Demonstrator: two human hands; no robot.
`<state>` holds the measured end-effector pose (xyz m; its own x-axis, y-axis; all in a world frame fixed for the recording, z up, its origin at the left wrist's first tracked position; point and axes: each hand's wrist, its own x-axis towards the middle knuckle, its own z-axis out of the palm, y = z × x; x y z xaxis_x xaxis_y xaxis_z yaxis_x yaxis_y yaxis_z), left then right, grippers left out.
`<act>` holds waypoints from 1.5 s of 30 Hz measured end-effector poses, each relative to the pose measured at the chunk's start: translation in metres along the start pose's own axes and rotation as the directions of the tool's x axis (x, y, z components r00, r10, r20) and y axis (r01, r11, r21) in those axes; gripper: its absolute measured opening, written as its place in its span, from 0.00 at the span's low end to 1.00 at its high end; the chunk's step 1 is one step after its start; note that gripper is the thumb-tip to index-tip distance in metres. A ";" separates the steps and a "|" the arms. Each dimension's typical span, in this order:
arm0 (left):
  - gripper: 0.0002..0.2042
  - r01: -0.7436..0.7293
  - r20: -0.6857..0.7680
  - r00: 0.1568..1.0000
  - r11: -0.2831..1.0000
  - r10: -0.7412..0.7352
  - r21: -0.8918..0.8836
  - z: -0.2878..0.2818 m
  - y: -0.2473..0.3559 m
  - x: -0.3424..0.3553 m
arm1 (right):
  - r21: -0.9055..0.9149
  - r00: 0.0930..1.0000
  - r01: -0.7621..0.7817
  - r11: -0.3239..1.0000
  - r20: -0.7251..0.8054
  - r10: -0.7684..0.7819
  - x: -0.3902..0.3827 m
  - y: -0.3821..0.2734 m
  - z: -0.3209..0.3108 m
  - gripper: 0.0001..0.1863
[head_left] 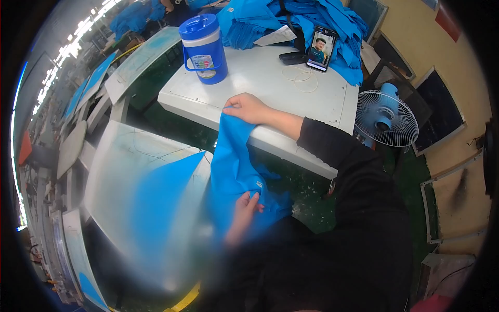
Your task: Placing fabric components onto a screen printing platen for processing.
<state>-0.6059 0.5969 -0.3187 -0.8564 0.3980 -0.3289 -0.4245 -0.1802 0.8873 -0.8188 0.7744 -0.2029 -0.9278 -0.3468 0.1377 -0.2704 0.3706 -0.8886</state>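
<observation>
A bright blue fabric piece (232, 161) hangs between my hands in front of the white table. My right hand (248, 107) rests at the table's near edge, thumb and fingers pinched on the top corner of the fabric. Lower down, my left hand (243, 216) is closed on the same piece, just below a small white label (259, 184). The lower folds of the fabric are blurred and run toward my lap. Left of it, another blue fabric panel (165, 195) lies flat on a pale, worn board (112, 166).
On the white table (260, 73) stand a blue-and-white jug (205, 49), a phone (320, 49) propped up with a person on its screen, and a dark object (292, 58) beside it. A blue fabric heap (322, 15) lies behind. A caged fan (385, 118) is at right; more boards (138, 62) line the left.
</observation>
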 end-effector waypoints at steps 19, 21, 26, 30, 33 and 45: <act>0.08 -0.006 -0.005 1.000 0.999 0.005 -0.041 0.002 0.000 0.001 | 0.040 1.000 0.010 0.999 0.004 -0.010 0.003 0.006 0.001 0.12; 0.08 -0.005 -0.004 1.000 0.999 0.005 -0.033 0.002 0.001 0.001 | 0.034 1.000 0.005 0.999 0.005 -0.005 0.003 0.007 0.001 0.12; 0.08 0.001 -0.004 1.000 0.999 -0.001 -0.049 0.001 0.000 0.001 | 0.036 1.000 -0.001 0.999 0.006 0.001 0.003 0.005 0.001 0.12; 0.08 -0.008 -0.004 1.000 0.999 0.008 -0.036 0.001 -0.001 0.001 | 0.068 1.000 -0.010 0.998 -0.015 0.011 0.003 0.007 0.002 0.14; 0.08 -0.010 -0.003 1.000 0.999 0.010 -0.036 0.000 -0.003 0.001 | 0.091 1.000 -0.010 0.996 -0.014 0.011 0.003 0.008 0.003 0.14; 0.08 0.004 0.000 1.000 0.999 -0.004 -0.044 0.001 -0.001 0.001 | 0.073 1.000 -0.028 0.997 -0.008 0.028 0.004 0.009 0.002 0.13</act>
<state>-0.6060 0.5983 -0.3198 -0.8546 0.3988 -0.3328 -0.4409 -0.2183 0.8706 -0.8244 0.7743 -0.2113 -0.9372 -0.3290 0.1161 -0.2251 0.3159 -0.9217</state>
